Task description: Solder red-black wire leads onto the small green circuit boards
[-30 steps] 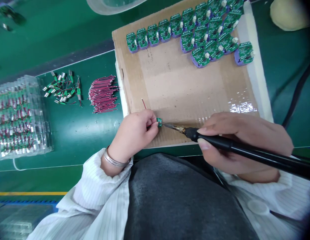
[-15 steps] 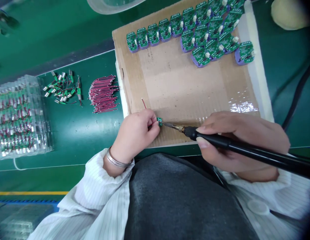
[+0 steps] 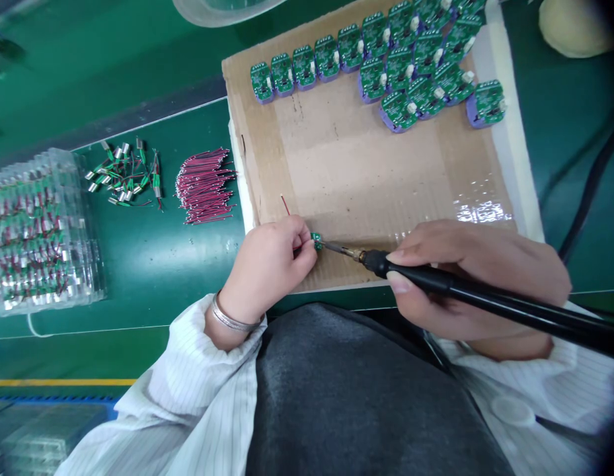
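Note:
My left hand [image 3: 277, 261] is closed in a pinch at the front of the cardboard sheet [image 3: 346, 178]. A thin red wire [image 3: 285, 204] sticks out above its knuckles, the rest hidden in the fingers. At the fingertips shows a small green circuit board [image 3: 315, 239], mostly covered, so I cannot tell whether it too is gripped. From the right, my right hand [image 3: 480, 277] wraps round the black handle of a soldering iron [image 3: 435, 280]. The iron's tip touches or nearly touches that board.
Several green circuit boards on purple bases [image 3: 373, 79] stand across the back of the cardboard. To the left lie a bundle of red wires [image 3: 206, 187], a pile of small metal parts with wires [image 3: 125, 173] and stacked clear trays [image 3: 96, 264]. A black cable [image 3: 591, 192] runs at right.
Almost nothing differs. My right hand has shifted very slightly to the left on the iron, while the tip stays at the board and my left hand holds still.

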Tool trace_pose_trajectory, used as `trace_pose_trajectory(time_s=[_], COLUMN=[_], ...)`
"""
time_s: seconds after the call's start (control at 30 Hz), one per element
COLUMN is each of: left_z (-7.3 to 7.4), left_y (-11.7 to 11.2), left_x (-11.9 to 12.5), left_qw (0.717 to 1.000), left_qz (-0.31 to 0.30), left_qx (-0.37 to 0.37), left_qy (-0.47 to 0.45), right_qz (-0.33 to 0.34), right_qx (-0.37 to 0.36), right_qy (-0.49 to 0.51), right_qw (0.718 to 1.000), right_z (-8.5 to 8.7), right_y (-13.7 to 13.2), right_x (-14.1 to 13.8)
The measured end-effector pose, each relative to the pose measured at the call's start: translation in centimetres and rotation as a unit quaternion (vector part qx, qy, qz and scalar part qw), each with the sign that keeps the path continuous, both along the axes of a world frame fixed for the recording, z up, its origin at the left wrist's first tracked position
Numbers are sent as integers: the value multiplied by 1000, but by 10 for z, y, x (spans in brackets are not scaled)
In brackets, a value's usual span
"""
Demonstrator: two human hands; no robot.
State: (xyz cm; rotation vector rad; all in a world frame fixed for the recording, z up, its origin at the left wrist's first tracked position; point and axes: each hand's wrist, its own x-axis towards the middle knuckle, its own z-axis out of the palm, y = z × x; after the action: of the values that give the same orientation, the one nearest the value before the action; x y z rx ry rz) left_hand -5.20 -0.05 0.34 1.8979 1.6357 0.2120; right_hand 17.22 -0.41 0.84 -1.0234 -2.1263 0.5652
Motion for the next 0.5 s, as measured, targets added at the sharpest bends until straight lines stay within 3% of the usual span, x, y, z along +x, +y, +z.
trace_pose_trajectory(time_s=[0.13,0.37,0.5], left_z=[2,-1,-2], left_y=[0,0,-1], left_x=[1,0,0], left_qw=[1000,1000,1000], left_qz=[5,2,2], left_qx=[-11,10,12], left_qy=[7,0,-1], right_qz=[33,-24,-15], right_qx=[49,-28,-65], right_qy=[-17,13,21], right_qw=[998,999,998], right_z=[3,2,-3], right_y=[4,-4,-4], right_x=[1,5,6])
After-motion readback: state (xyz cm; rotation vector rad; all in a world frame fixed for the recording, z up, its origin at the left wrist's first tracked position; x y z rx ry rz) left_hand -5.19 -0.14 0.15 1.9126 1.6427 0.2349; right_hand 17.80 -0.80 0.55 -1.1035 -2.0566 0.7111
